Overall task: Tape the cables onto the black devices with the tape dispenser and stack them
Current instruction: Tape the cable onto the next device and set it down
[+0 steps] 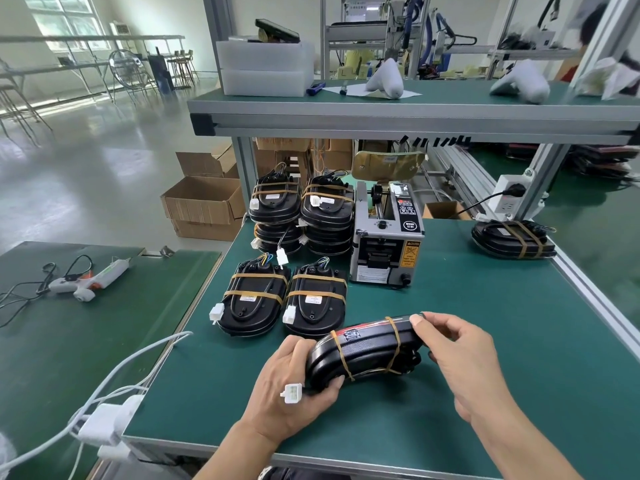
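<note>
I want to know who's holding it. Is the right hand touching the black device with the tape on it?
Touching. The head view shows the right hand pinching the far end of the black device, thumb pressed on its top edge. The left hand holds the other end.

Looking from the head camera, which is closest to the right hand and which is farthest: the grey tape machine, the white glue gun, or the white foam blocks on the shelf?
Starting from the right hand:
1. Grey box-shaped tape dispenser, just beyond the hand on the same green bench.
2. White glue gun with black cord, far off to the left on the neighbouring green table.
3. White foam blocks, up on the upper shelf at the back.
</note>
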Motion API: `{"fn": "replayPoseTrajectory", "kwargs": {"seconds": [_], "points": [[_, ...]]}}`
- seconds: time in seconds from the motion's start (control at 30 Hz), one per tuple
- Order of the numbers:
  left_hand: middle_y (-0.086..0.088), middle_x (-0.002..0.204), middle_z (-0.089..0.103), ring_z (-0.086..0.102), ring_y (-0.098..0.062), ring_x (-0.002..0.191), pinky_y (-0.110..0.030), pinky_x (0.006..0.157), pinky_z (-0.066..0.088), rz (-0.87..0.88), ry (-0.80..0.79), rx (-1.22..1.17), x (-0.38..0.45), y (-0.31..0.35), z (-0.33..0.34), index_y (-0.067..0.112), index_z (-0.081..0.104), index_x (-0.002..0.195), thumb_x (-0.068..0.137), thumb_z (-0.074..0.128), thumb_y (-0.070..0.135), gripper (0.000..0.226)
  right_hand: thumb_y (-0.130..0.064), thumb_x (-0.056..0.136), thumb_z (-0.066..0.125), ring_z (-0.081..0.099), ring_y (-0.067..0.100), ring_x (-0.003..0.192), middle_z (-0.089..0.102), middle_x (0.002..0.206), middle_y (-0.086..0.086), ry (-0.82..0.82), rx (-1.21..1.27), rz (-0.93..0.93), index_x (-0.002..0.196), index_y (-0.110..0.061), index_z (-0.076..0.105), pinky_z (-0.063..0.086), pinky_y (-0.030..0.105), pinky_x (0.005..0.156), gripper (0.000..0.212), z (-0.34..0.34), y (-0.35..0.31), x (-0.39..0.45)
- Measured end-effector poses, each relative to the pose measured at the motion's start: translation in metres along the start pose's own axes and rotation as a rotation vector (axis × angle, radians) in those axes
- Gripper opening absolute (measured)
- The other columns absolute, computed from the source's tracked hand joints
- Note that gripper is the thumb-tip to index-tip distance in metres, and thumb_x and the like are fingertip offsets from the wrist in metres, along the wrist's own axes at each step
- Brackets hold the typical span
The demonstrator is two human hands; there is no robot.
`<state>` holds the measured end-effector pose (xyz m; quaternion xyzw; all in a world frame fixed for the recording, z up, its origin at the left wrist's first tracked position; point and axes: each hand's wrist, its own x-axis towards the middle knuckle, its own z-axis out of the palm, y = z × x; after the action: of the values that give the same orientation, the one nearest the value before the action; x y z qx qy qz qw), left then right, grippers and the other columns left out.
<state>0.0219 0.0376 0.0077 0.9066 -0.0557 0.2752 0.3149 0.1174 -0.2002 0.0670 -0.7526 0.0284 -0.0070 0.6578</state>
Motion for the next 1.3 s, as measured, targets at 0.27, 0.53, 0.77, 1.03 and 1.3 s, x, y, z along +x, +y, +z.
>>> {"fn": "replayPoseTrajectory", "kwargs": {"seconds": [0.27,0.53,0.77,1.03,1.3], "points": [[0.023,0.093,0.048,0.056,-0.005,0.084,-0.008,0.076,0.042,-0.003,-0.009,-0.028,0.001,0.0,-0.001,0.018,0.061,0.1,0.08,0.079,0.04,0.034,-0.027,0.087,0.081,0.065,0.005,0.082,0.076,0.085,-0.011,-0.098,0.146,0.11,0.089,-0.021,0.078,0.046,0.032,0.083,0.007,0.002,0.006,0.004],[0.015,0.09,0.055,0.057,-0.007,0.085,-0.01,0.075,0.043,-0.014,0.0,-0.025,0.0,0.0,-0.001,0.016,0.063,0.1,0.08,0.077,0.041,0.035,-0.029,0.098,0.064,0.064,0.017,0.094,0.076,0.092,-0.007,-0.165,0.241,0.199,0.096,-0.018,0.076,0.037,0.04,0.09,0.016,0.003,0.007,0.003],[0.017,0.089,0.054,0.054,-0.004,0.086,-0.005,0.076,0.039,-0.034,-0.015,-0.012,0.0,-0.001,0.0,0.016,0.063,0.1,0.08,0.078,0.042,0.036,-0.051,0.108,0.039,0.067,0.012,0.116,0.078,0.109,-0.011,-0.15,0.121,0.158,0.106,-0.03,0.081,0.036,0.047,0.11,0.047,0.001,0.013,0.002],[0.026,0.095,0.05,0.049,0.007,0.093,-0.007,0.079,0.04,-0.026,-0.066,-0.025,0.001,-0.007,0.001,0.029,0.055,0.105,0.08,0.083,0.047,0.041,-0.034,0.099,0.062,0.066,0.007,0.091,0.076,0.1,-0.002,-0.255,0.164,-0.04,0.1,-0.021,0.075,0.045,0.028,0.087,0.019,0.006,0.01,0.0],[0.015,0.115,0.056,0.062,-0.002,0.106,-0.028,0.092,0.053,-0.025,-0.192,-0.048,-0.004,-0.009,-0.004,0.029,0.049,0.136,0.078,0.075,0.066,0.074,-0.033,0.096,0.071,0.068,0.006,0.086,0.074,0.094,-0.013,-0.244,-0.172,-0.277,0.1,-0.035,0.07,0.055,0.029,0.082,0.005,0.005,-0.045,-0.008]]}}
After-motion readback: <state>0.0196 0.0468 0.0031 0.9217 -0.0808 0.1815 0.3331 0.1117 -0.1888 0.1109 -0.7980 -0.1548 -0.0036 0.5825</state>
